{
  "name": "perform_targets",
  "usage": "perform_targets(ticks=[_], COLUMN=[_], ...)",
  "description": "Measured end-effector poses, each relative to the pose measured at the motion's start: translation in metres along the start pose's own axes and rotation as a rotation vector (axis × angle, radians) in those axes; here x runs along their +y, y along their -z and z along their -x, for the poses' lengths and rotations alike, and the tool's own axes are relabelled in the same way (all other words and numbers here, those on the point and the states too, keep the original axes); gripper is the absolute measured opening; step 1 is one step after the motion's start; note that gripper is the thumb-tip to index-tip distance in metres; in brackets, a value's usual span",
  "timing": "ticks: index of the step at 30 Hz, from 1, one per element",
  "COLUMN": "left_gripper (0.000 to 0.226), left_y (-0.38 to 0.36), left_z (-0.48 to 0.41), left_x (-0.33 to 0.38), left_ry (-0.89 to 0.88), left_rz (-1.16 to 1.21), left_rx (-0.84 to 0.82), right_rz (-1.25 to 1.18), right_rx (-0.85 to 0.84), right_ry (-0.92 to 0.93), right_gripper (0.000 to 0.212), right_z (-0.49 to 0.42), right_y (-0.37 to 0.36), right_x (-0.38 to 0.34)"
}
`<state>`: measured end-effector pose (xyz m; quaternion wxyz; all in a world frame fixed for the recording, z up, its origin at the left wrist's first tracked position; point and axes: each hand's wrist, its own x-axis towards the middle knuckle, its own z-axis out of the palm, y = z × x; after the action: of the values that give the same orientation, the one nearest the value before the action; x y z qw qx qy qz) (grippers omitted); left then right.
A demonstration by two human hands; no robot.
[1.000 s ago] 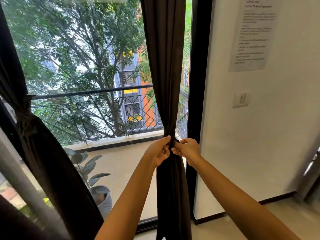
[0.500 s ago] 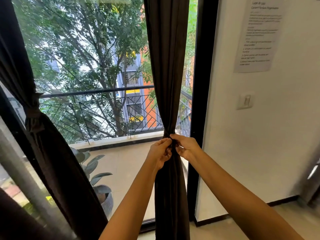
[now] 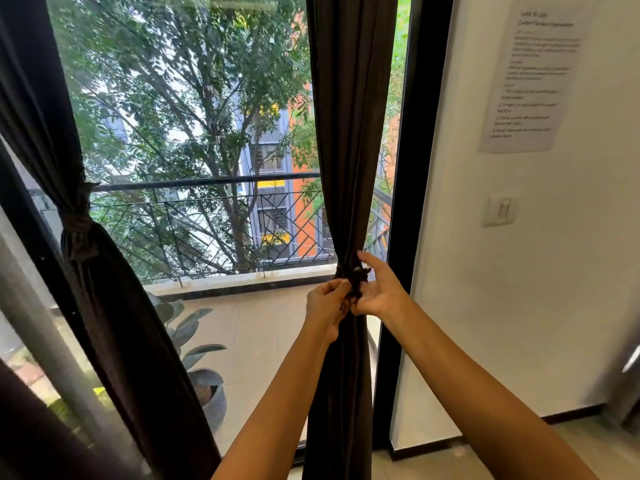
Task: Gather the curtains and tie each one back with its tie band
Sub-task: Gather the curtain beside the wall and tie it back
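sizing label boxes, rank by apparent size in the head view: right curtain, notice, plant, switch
1. right curtain
2. notice
3. plant, partly behind the left curtain, so unsure against the notice
4. switch

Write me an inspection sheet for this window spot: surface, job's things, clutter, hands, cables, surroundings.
Surface: pale tiled floor indoors.
Job's things: left curtain gathered, left tie band knotted round it; right curtain gathered, right tie band bunched at its waist, between the hands.
Clutter: nothing seen.
Grippers: left hand pinches the right tie band with curled fingers; right hand holds it from the other side, forefinger straight.
Cables: nothing seen.
Surroundings: potted plant and railing outside the glass; printed sheet and light switch on the white wall.
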<state>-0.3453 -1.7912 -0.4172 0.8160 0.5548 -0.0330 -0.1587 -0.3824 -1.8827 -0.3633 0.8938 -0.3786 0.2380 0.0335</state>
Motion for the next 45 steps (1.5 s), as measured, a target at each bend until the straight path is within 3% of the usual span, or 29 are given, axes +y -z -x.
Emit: perform_targets(ticks=[7,11,13,21,27,33,45], left_gripper=[0.011,0.011,0.008,0.024,0.025,0.035,0.030], left_y=[-0.001,-0.001,-0.001,-0.019,-0.028,-0.026,-0.027], left_z=[-0.006,-0.007,-0.007,0.005,0.019,0.019,0.019], left_x=[-0.009,-0.012,-0.014,-0.029,-0.047,-0.054,-0.045], left_ry=[-0.082,-0.122,-0.143,-0.370,-0.551,-0.546,-0.461], left_rz=[-0.029,-0.052,-0.066,-0.272,-0.427,-0.481,-0.536], left_rx=[0.066,0.070,0.047,0.175,0.175,0.163,0.154], right_rz=[0.337,0.879,0.969,0.493,0.381,0.302,0.321], right_rx=[0.106,0.181,0.167,0.063,0.067,0.097,0.042], right_ry=[0.261,0.268,0.208,0.136,0.132,0.155,0.204], right_gripper=[0.001,0.025,0.029,0.027,0.028,0.029,0.030], right_z=[-0.007,-0.001,0.002,-0.004,-0.009,-0.014,-0.004], right_y=[0.011,0.020,0.020,0.015,0.012,0.015,0.011], right_x=[-0.014,-0.027,-0.034,-0.061,-0.069,-0.068,-0.078])
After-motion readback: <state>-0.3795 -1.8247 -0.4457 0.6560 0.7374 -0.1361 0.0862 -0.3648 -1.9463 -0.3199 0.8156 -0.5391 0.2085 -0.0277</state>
